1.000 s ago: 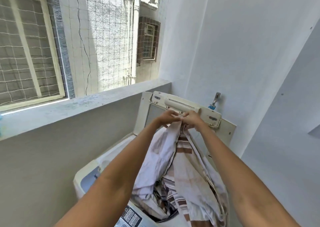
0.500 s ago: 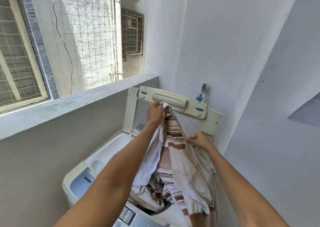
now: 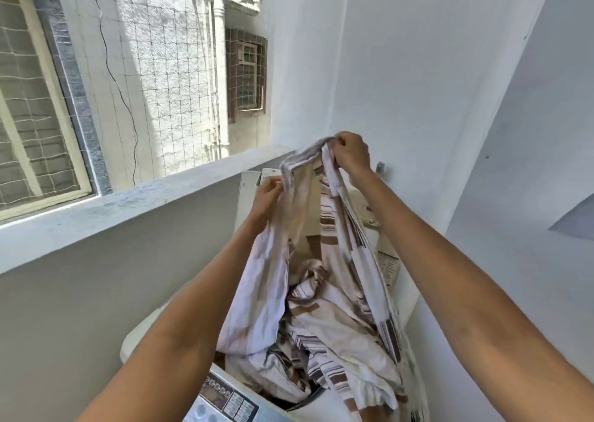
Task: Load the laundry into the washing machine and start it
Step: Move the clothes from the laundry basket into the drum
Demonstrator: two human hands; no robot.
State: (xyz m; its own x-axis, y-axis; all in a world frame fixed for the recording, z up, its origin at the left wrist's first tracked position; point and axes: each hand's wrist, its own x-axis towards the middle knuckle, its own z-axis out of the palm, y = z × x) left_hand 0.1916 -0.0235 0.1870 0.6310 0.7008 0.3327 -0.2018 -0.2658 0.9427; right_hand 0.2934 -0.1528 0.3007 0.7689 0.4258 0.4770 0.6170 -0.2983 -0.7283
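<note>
Right hand (image 3: 352, 153): raised highest, fingers curled and pinching the top edge of the striped sheet (image 3: 324, 293) at its gathered peak.

Left hand (image 3: 268, 196): lower and to the left, fingers closed on the sheet's pale left edge; my fingertips were covered by the fabric, so the exact grip was hard to make out.

Striped sheet: white with brown and grey bands, stretched between my two hands and hanging down into the open top of the washing machine (image 3: 141, 341), where its lower folds lay bunched in the tub. Part of it spilled over the machine's right rim.

Washing machine: white top-loader, directly below my arms. Its raised lid (image 3: 249, 180) stood upright behind the sheet and was mostly hidden by it; only the left corner and a strip on the right showed. The control panel (image 3: 225, 399) sat at the near edge, cut off by the bottom of the view, its labels too small to read.

Surroundings: a concrete ledge (image 3: 128, 203) ran along the left, just beside the machine, with netting (image 3: 167, 84) above it and a neighbouring building beyond. A small wall fitting (image 3: 380, 167) sat behind my right wrist, partly blocked by it.
</note>
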